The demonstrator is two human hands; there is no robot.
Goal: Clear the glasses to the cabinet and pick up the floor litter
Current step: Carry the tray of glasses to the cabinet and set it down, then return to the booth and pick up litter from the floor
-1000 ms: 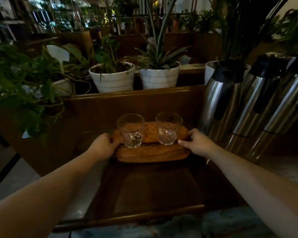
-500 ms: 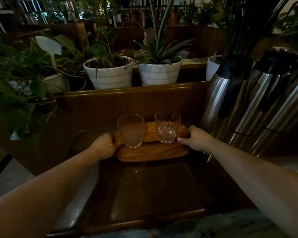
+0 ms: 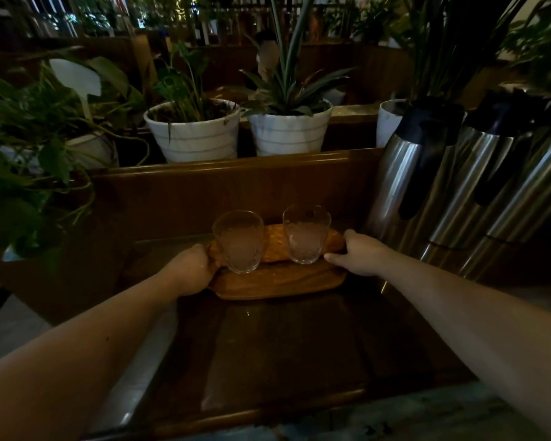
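Wooden tray (image 3: pixel 277 283) with two glasses, gripped at both short ends on a dark desk (image 3: pixel 283 351).

Head view: the left hand (image 3: pixel 190 272) is clamped on the tray's left end and the right hand (image 3: pixel 360 253) on its right end, thumbs on top. The left glass (image 3: pixel 238 240) and right glass (image 3: pixel 306 233) stand upright and apart on the tray, each near a hand. Clear glass is fragile and likely to slide on smooth wood, so the tray should stay level; holding both ends, as now, looks the steadiest grip, and the load seems light. The desk is dark polished wood with a raised back panel; steel flasks (image 3: pixel 407 183) crowd the right, close to the right hand, and white plant pots (image 3: pixel 193 135) sit on the far ledge. The room is dim and no floor litter can be seen.
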